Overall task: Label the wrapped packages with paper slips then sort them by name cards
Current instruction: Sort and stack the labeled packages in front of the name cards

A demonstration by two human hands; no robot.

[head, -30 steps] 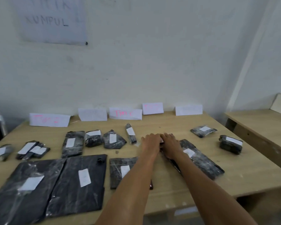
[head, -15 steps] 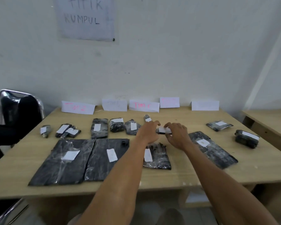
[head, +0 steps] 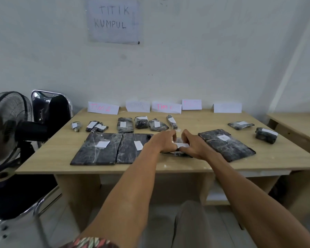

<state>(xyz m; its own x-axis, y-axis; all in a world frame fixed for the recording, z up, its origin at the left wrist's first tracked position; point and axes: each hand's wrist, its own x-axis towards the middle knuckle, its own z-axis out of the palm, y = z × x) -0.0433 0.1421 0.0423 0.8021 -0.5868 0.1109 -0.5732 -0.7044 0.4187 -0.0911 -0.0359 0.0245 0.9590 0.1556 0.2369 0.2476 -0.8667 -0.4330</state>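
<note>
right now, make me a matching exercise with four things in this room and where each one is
1 fan
2 wall sign
3 rightmost name card
4 small package

a gripped by left hand and right hand
b left of the table
c above the table
d table's back edge

Pairs: 1-b, 2-c, 3-d, 4-a
</note>
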